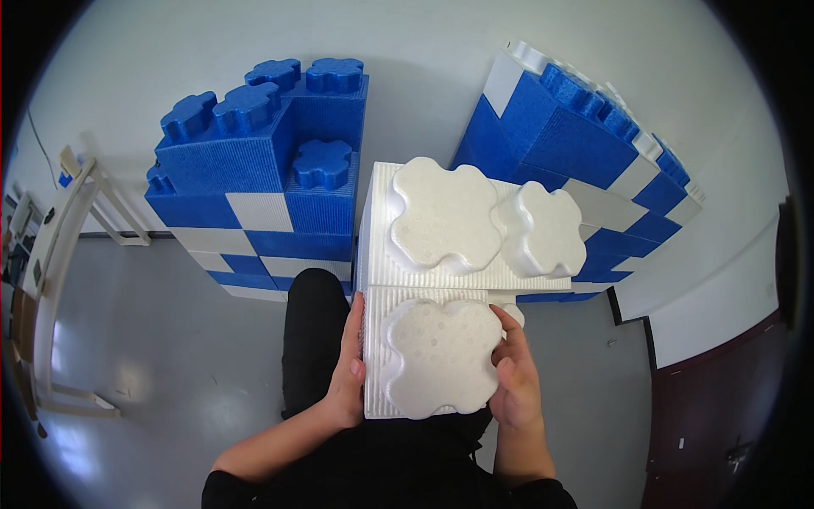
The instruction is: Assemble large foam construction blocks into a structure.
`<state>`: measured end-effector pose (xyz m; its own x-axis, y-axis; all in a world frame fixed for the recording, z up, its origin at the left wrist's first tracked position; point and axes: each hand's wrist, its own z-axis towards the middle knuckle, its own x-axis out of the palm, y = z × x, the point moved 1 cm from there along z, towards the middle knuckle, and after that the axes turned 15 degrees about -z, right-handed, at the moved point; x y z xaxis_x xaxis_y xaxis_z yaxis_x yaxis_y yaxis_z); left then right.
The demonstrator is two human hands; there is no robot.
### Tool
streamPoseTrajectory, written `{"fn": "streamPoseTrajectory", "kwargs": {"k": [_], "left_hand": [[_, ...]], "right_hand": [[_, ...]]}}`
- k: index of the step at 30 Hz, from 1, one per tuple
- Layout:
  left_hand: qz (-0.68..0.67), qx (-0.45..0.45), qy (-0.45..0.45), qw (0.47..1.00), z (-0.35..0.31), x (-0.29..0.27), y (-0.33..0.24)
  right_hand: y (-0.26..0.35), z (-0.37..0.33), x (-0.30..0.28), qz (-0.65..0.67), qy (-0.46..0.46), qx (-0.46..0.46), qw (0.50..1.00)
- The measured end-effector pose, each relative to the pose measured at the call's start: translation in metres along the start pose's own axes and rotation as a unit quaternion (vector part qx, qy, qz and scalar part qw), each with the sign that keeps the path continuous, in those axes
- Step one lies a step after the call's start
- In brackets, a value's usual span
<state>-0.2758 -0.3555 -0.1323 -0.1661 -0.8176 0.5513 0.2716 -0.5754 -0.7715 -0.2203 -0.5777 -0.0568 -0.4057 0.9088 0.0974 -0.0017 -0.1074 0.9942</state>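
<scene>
A large white foam building block [443, 358] with one clover-shaped stud on its ridged top is held between my two hands. My left hand [346, 382] presses flat along its left side. Around the right side, next to the stud, curls my right hand [515, 377], with some fingertips hidden. Just beyond it, a white section with two clover studs [447, 218] meets the held block along a thin seam. I cannot tell whether the two are joined or only touching.
A blue-and-white block stack [216, 170] with blue studs stands at the left against the wall. Another blue-and-white stack [577, 127] rises at the right. A white-framed table [59, 229] is at the far left, and a dark red door [712, 407] at the lower right.
</scene>
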Motion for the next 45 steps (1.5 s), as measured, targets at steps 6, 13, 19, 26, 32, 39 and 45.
{"fn": "streamPoseTrajectory", "kwargs": {"k": [6,13,19,26,32,39,45], "left_hand": [[0.007,0.016,0.013,1.000,0.002,0.002,-0.001],[0.062,0.020,0.017,0.998,-0.005,-0.010,0.014],[0.178,0.019,0.049,0.983,-0.002,-0.032,0.030],[0.298,0.014,0.090,0.950,0.008,-0.070,0.041],[0.398,0.010,0.123,0.909,-0.002,-0.091,0.064],[0.399,0.024,0.104,0.911,-0.011,-0.103,0.060],[0.385,-0.027,0.123,0.914,0.006,-0.086,0.039]], "right_hand": [[0.013,0.000,0.014,-0.087,-0.013,0.003,0.996],[0.083,-0.001,0.006,-0.575,-0.010,-0.238,0.783],[0.111,0.037,0.050,-0.703,0.252,-0.282,0.603],[0.108,0.043,0.054,-0.705,0.260,-0.237,0.616],[0.116,0.042,0.059,-0.714,0.274,-0.197,0.613],[0.209,0.023,0.060,-0.708,0.247,-0.270,0.604],[0.248,-0.014,-0.028,-0.716,0.181,-0.261,0.621]]}}
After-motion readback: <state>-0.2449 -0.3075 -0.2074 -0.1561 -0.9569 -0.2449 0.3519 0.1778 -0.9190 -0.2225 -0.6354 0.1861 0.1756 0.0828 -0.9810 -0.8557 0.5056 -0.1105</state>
